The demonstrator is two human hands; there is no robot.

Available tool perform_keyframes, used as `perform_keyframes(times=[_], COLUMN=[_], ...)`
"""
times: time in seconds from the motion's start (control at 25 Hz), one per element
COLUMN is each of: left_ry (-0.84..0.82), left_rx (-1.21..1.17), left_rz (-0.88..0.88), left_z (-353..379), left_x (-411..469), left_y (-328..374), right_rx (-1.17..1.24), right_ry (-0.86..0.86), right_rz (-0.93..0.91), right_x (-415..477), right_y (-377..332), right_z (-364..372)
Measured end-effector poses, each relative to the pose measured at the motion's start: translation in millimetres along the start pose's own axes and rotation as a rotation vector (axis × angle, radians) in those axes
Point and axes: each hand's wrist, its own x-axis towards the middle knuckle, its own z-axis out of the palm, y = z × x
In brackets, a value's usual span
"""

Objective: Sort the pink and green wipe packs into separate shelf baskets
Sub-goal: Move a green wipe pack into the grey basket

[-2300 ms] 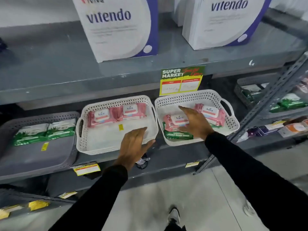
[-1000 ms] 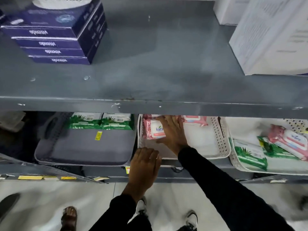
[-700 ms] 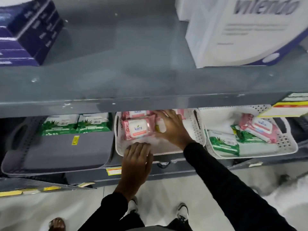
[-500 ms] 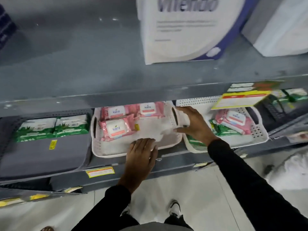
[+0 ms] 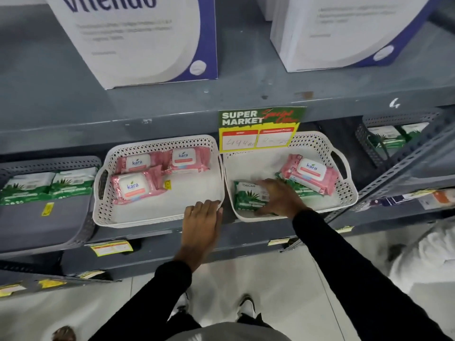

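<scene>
Two white perforated baskets sit side by side on the grey shelf. The left white basket (image 5: pixel 157 217) holds three pink wipe packs (image 5: pixel 134 185). The right white basket (image 5: pixel 344 193) holds one pink pack (image 5: pixel 311 173) lying over a green pack, plus another green wipe pack (image 5: pixel 246 195) at its front left. My right hand (image 5: pixel 278 198) lies on that front green pack, fingers spread over it. My left hand (image 5: pixel 202 220) rests flat on the front rim of the left white basket. A grey basket (image 5: pixel 37 227) at far left holds two green packs (image 5: pixel 46 185).
A green and yellow price sign (image 5: pixel 258 131) hangs from the upper shelf edge over the right white basket. Large white boxes (image 5: pixel 138 38) stand on the upper shelf. Another dark basket (image 5: pixel 369 143) with green packs sits at far right behind a slanted metal upright.
My right hand left a pink pack in the left white basket, which now holds three, and moved right onto the green pack in the right basket. The view swung right.
</scene>
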Motion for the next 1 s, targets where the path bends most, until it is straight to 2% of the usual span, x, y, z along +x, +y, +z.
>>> perform_keyframes(times=[0.12, 0.32, 0.56, 0.84, 1.0], left_ry=[-0.021, 0.037, 0.181, 0.289, 0.282], left_rx=[-0.038, -0.198, -0.217, -0.129, -0.049], left_rz=[0.008, -0.006, -0.078, -0.234, -0.353], left_z=[-5, -22, -69, -127, -129], left_x=[0, -3, -30, -118, -163], left_y=[0, -18, -112, -317, -405], right_rx=[0.076, 0.318, 0.243, 0.130, -0.082], right_ry=[0.069, 0.348, 0.415, 0.354, 0.287], right_rz=[0.018, 0.003, -0.210, -0.425, -0.498], right_x=[-4, -1, 28, 73, 111], right_y=[3, -34, -184, -417, -517], right_z=[0, -20, -3, 107, 184])
